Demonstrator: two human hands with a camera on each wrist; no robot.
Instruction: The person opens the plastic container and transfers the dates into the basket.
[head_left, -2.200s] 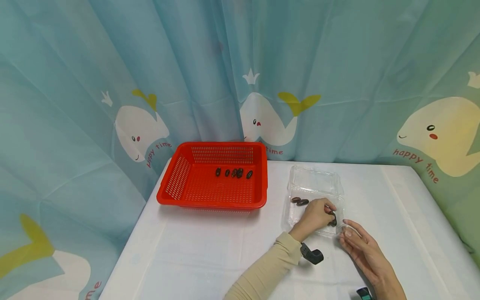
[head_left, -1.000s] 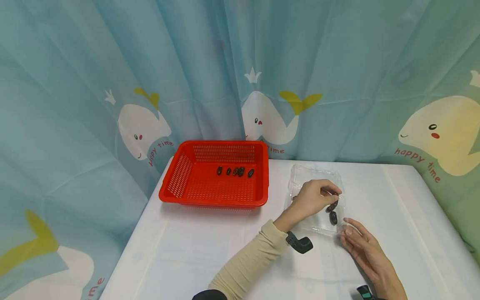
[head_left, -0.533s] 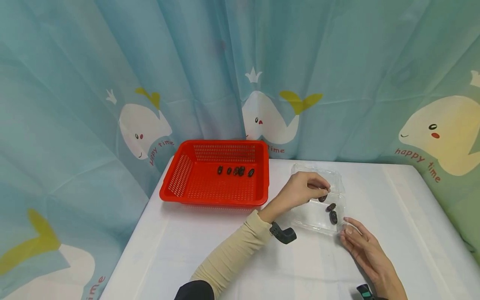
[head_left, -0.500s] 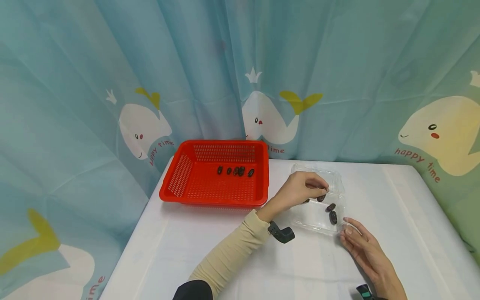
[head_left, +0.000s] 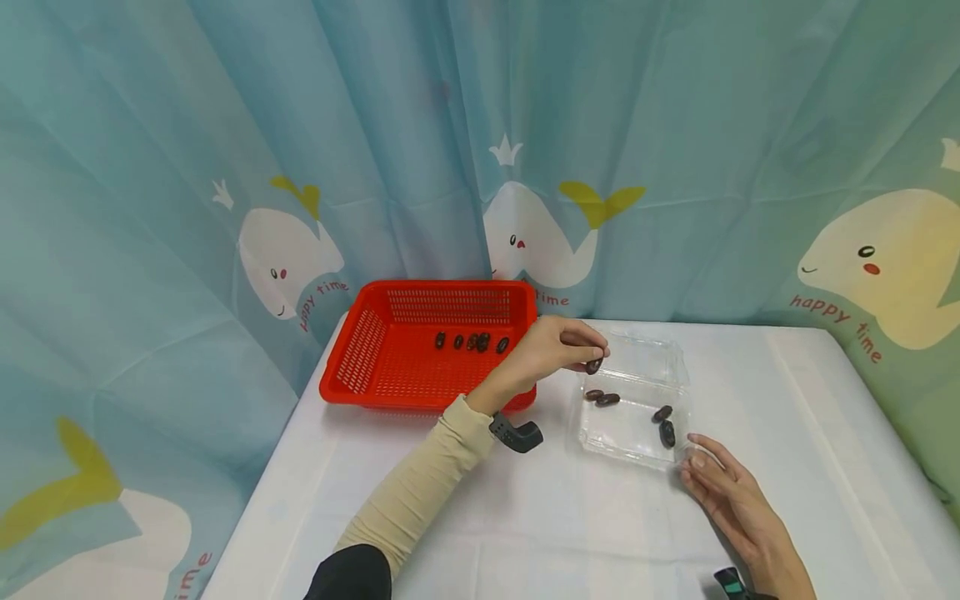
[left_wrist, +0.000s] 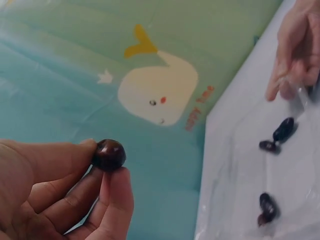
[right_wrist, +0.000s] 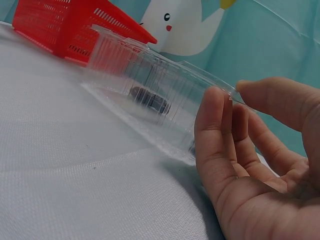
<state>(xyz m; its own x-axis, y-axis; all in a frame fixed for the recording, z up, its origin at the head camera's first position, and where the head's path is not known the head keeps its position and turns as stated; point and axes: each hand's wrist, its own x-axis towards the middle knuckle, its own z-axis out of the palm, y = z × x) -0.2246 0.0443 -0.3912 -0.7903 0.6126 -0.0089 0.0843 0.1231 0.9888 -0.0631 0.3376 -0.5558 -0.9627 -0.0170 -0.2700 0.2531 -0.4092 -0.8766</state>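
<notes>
A dark, shiny date (left_wrist: 109,155) is pinched between the thumb and fingers of my left hand (head_left: 553,346). In the head view, that hand is raised between the red basket (head_left: 330,385) and the clear plastic box (head_left: 618,454). My right hand (head_left: 738,504) pinches the near right corner of the box, thumb on the rim, as the right wrist view shows. Inside the box lie two dates (head_left: 603,399) on the left and two more, one a larger date (head_left: 667,433), on the right. Its clear lid (head_left: 641,357) is folded back, away from me.
Several dates (head_left: 440,340) lie spread along the back of the red basket's floor. A white cloth (head_left: 420,475) covers the table. Behind it hangs a blue-green curtain (head_left: 712,250) with printed whales.
My left hand has lifted a date from the box's right side and carried it left and up toward the basket. The dates on the box's left are uncovered. My right hand stays at the corner.
</notes>
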